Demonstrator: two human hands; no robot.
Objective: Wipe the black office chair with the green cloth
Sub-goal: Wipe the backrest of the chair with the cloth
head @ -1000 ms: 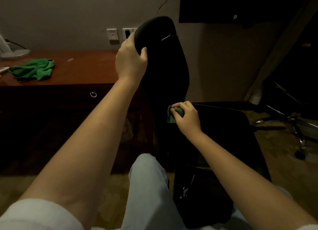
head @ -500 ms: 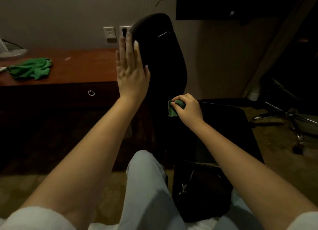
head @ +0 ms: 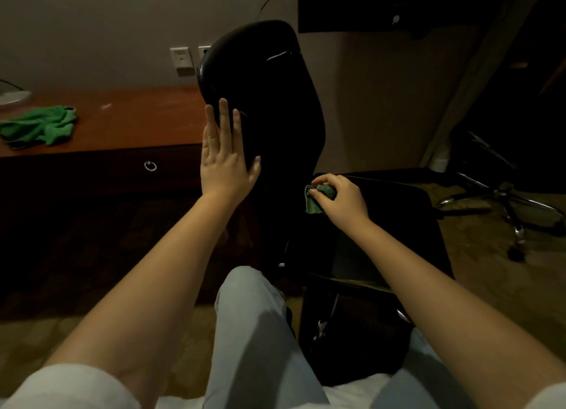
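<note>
Left hand slid down the black padded office chair, fingers straight, bracing it; right hand pinched the crumpled green cloth.

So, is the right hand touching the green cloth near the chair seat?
Touching. The head view shows the right hand with fingers curled round the green cloth, beside the backrest of the black chair.

Reddish wooden desk, crumpled green rag lying near its left end
</note>
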